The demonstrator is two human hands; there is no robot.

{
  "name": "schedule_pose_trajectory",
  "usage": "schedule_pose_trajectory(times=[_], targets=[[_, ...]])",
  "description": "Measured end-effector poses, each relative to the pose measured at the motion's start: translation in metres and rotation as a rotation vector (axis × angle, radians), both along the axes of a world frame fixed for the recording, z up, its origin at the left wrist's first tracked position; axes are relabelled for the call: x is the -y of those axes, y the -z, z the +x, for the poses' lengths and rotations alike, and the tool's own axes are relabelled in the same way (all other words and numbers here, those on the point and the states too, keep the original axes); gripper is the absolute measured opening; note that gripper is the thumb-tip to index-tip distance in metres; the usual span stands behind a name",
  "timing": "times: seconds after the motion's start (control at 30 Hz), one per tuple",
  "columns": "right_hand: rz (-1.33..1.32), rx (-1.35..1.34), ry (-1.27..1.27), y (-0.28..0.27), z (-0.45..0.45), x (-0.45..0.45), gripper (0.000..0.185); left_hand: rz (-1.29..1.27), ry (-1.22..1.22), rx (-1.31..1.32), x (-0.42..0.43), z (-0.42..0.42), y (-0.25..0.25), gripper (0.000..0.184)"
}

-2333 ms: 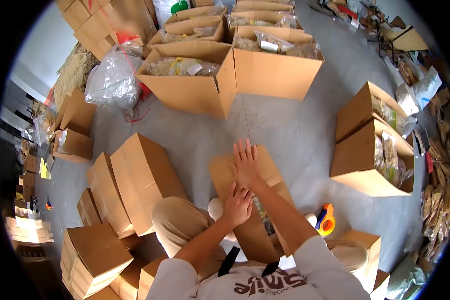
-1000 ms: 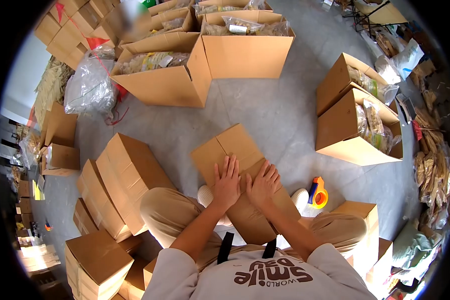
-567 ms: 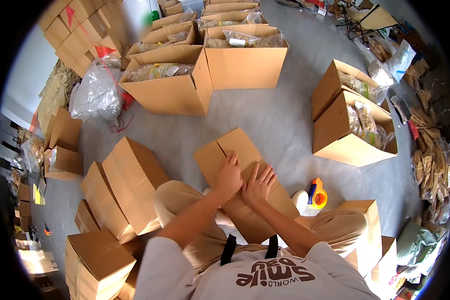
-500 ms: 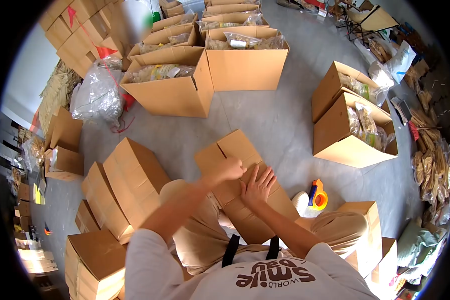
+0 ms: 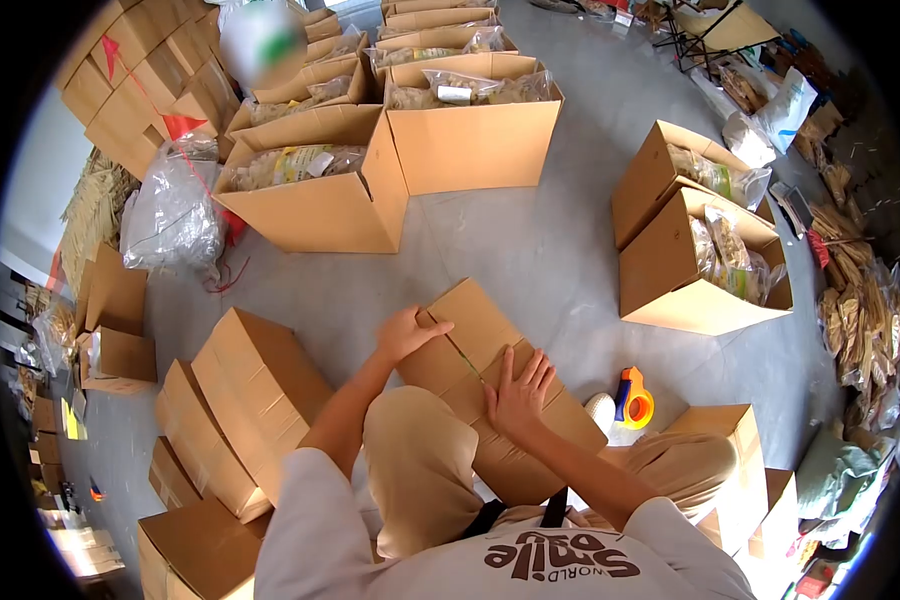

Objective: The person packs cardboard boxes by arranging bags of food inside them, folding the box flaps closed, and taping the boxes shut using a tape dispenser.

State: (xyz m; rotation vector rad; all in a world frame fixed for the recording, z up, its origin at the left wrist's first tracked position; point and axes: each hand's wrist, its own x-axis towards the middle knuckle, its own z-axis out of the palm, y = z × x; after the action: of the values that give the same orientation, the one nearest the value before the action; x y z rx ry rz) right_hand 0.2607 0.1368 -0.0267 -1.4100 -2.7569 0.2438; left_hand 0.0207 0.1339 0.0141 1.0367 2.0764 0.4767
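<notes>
Beyond the low carton on the grey floor, two rows of open boxes run away from the person, the nearer ones packed with clear bags of tan stuff; one bag bears a white label. Far off to the upper left of the low carton rises a stack of cartons, contents hidden. To its left stand tall closed cartons, also hiding what they hold. To its right, two right-hand boxes sit side by side, open, their clear bags poking up around the rim. Farther up and left of it slumps a clear plastic sack; its filling cannot be made out.

The low carton itself lies between the person's knees, its top flaps folded down nearly flat; a streak of green shows along the seam, the rest is covered. Over its far left edge curves the left hand, partly bent; whether it grips cannot be told. The right hand lies spread on the top, holding nothing. Just right of it rests an orange and blue tape dispenser.
</notes>
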Motion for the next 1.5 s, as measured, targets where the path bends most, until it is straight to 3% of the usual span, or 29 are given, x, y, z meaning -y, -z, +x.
schedule_pose_trajectory(times=[0.1, 0.23, 0.3, 0.43, 0.5, 0.57, 0.63, 0.67, 0.73, 0.77, 0.8, 0.87, 0.9, 0.97, 1.03, 1.1, 1.13, 1.17, 1.23, 1.3, 1.43, 1.5], targets=[[-0.006, -0.053, -0.042, -0.004, 0.009, 0.006, 0.071, 0.204, 0.014, -0.154, 0.015, 0.002, 0.026, 0.060], [-0.021, -0.071, -0.068, -0.005, 0.011, 0.016, 0.070, 0.271, -0.089, -0.123, 0.035, 0.017, 0.035, 0.059], [0.025, -0.098, -0.070, -0.001, 0.005, 0.005, 0.071, 0.663, 0.078, -0.574, 0.022, 0.018, 0.041, 0.054], [-0.023, -0.034, -0.078, -0.003, 0.004, -0.006, 0.072, 0.460, 0.129, -0.471, 0.020, 0.012, 0.044, 0.057], [-0.366, -0.041, 0.071, -0.002, 0.003, -0.031, 0.071, 0.440, 0.176, -0.497, 0.022, 0.012, 0.045, 0.058], [-0.799, -0.938, 0.349, 0.075, 0.031, -0.118, 0.069, 0.467, 0.163, -0.500, 0.024, 0.012, 0.048, 0.059], [-0.525, -1.158, 0.520, 0.031, 0.042, -0.188, 0.063, 0.493, 0.159, -0.505, 0.026, 0.012, 0.047, 0.061], [-0.534, -1.158, 0.515, 0.020, 0.053, -0.197, 0.063, 0.404, 0.152, -0.450, 0.024, 0.013, 0.040, 0.063], [-1.543, -1.361, 0.987, 0.005, 0.060, -0.209, 0.069, 0.313, 0.140, -0.398, 0.025, 0.011, 0.036, 0.065], [-1.547, -1.360, 0.981, 0.012, 0.050, -0.196, 0.069, 0.461, 0.099, -0.340, 0.026, 0.010, 0.037, 0.065], [-1.609, -1.149, 0.718, 0.021, 0.030, -0.162, 0.069, 0.612, 0.058, -0.277, 0.024, 0.011, 0.039, 0.066], [-1.668, -0.708, 0.222, 0.039, 0.006, -0.103, 0.071, 0.570, 0.005, -0.303, 0.027, 0.012, 0.047, 0.064], [-1.676, -0.728, 0.239, 0.041, 0.007, -0.100, 0.071, 0.534, -0.020, -0.327, 0.029, 0.010, 0.046, 0.062], [-1.617, -0.552, 0.256, 0.043, 0.003, -0.115, 0.073, 0.441, 0.034, -0.332, 0.026, 0.007, 0.045, 0.060], [-1.262, -0.709, 0.466, 0.029, 0.004, -0.118, 0.075, 0.345, 0.076, -0.325, 0.026, 0.008, 0.044, 0.057], [-1.046, -1.201, 0.431, 0.119, 0.046, -0.173, 0.078, 0.369, 0.077, -0.341, 0.026, 0.008, 0.042, 0.053], [-1.050, -1.199, 0.433, 0.092, 0.045, -0.172, 0.078, 0.365, 0.076, -0.340, 0.026, 0.007, 0.042, 0.053], [-1.305, -1.182, 0.604, 0.034, 0.042, -0.166, 0.078, 0.358, 0.067, -0.329, 0.026, 0.008, 0.041, 0.052], [-1.551, -1.138, 0.783, 0.001, 0.022, -0.136, 0.078, 0.354, 0.054, -0.309, 0.027, 0.010, 0.042, 0.051], [-0.847, -0.161, 0.171, 0.004, -0.001, -0.090, 0.065, 0.436, 0.064, -0.254, 0.027, 0.007, 0.043, 0.049], [-0.907, -0.269, 0.270, -0.024, -0.015, -0.059, 0.067, 0.475, 0.091, -0.412, 0.025, 0.007, 0.045, 0.048], [-0.172, -0.230, 0.048, -0.017, -0.024, -0.021, 0.079, 0.380, 0.061, -0.333, 0.026, 0.010, 0.040, 0.048]])
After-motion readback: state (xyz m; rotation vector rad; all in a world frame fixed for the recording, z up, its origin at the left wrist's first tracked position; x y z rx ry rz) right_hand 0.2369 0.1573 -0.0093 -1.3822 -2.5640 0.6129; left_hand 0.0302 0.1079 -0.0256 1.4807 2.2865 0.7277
